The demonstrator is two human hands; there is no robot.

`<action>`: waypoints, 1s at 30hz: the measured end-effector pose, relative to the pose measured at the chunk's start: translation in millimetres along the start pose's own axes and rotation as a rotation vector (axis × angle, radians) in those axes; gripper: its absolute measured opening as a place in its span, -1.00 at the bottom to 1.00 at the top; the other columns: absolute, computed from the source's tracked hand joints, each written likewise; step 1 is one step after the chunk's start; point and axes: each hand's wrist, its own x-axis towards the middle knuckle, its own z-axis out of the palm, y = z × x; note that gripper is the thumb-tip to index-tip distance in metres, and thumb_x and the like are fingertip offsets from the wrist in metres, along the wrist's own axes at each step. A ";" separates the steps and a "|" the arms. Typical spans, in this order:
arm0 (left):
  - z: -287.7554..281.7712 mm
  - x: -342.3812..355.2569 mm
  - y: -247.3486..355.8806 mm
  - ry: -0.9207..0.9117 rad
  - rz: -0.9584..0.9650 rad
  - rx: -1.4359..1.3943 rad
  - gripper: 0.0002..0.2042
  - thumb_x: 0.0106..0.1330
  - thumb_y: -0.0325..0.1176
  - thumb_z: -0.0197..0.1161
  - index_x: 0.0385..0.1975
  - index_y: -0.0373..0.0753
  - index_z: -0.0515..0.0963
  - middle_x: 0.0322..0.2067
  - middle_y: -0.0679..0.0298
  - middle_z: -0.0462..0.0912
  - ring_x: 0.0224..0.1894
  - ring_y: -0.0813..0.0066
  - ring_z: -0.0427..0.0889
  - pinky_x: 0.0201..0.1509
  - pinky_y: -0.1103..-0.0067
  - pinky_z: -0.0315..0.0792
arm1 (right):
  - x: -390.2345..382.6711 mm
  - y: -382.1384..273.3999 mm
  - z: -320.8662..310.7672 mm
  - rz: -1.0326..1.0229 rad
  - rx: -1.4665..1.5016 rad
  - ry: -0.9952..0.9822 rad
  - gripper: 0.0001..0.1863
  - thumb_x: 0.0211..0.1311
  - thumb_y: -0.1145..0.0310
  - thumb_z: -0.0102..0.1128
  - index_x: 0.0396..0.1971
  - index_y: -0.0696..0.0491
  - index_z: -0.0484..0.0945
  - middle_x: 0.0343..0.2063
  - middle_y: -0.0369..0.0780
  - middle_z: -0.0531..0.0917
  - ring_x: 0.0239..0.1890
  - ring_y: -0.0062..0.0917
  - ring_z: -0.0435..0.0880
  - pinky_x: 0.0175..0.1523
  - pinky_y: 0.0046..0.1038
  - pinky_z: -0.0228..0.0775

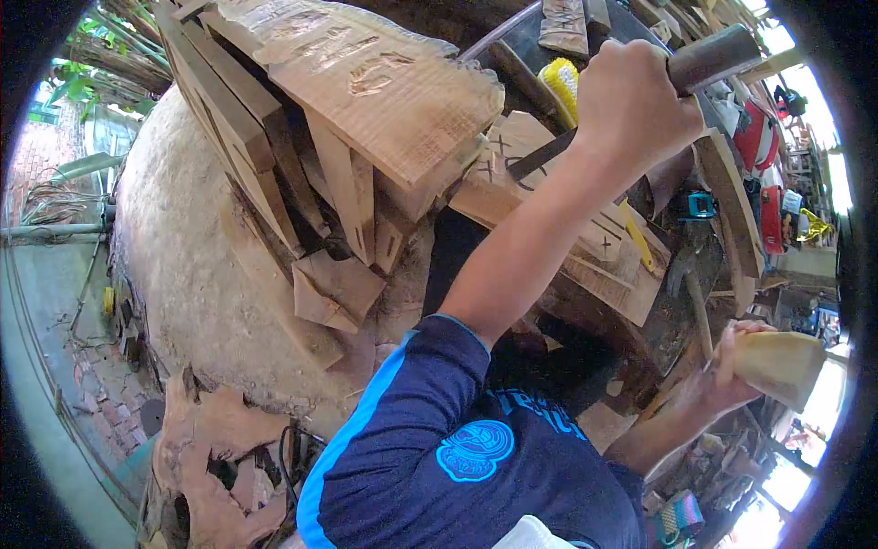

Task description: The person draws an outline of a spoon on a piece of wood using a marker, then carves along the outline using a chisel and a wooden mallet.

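At the far left a big pale boulder-like mound (183,256) rises beside paved ground, with ragged brown bark pieces (215,457) lying at its lower edge. Against the mound's upper right flank leans a stack of rough timber: dark planks (229,119) on the left and a broad carved board (366,82) on top, its face cut with shallow relief shapes, and smaller wood offcuts (334,293) wedged beneath it. Just right of the stack lies a pale wooden block marked with dark crosses (512,165), near the middle of the cluttered workbench (722,201). A bare forearm in a dark blue short sleeve with a light blue stripe crosses up over this block to the left hand (631,105), whose fingers are wrapped tight around a dark round handle (709,57) that sticks out toward the upper right edge of the bench. Behind that hand sits a yellow brush (562,87), and a yellow strip (640,242) lies along the block's right edge. Farther right, a small teal tool (700,206) rests on the bench, with red items (754,137) near its far right edge. At the lower right, the right hand (727,371) grips a pale tapered wooden piece (782,366), fingers closed around its narrow end, well apart from the marked block.
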 end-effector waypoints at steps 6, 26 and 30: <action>-4.9 -4.9 3.7 0.051 0.049 -0.017 -0.79 -0.17 -0.35 0.32 -0.59 -0.40 0.65 -0.52 -0.18 0.61 -0.39 -0.12 0.66 -0.19 0.24 0.60 | 96.4 84.7 -130.3 0.073 0.098 0.283 -0.51 -0.01 0.50 0.42 -0.03 0.25 0.49 -0.18 -0.11 0.60 -0.15 -0.37 0.61 0.00 -0.35 0.50; -4.3 -26.6 9.7 -0.128 0.298 0.101 -0.79 0.08 -0.33 0.29 -0.65 -0.34 0.57 -0.77 0.19 0.53 -0.71 0.48 0.54 -0.51 0.48 0.41 | -71.7 38.5 -108.9 0.476 0.059 0.390 -0.33 -0.14 0.68 0.43 0.09 0.13 0.41 -0.10 -0.21 0.56 -0.08 -0.48 0.56 0.10 -0.43 0.47; -12.4 -55.6 27.1 -0.225 0.325 0.201 -0.82 0.04 -0.30 0.30 -0.56 -0.31 0.59 -0.68 -0.01 0.53 -0.52 -0.05 0.61 -0.43 0.36 0.46 | -133.1 53.4 -133.7 0.684 0.004 0.464 -0.39 -0.15 0.66 0.46 0.02 0.10 0.48 -0.17 -0.26 0.59 -0.12 -0.52 0.58 0.06 -0.46 0.46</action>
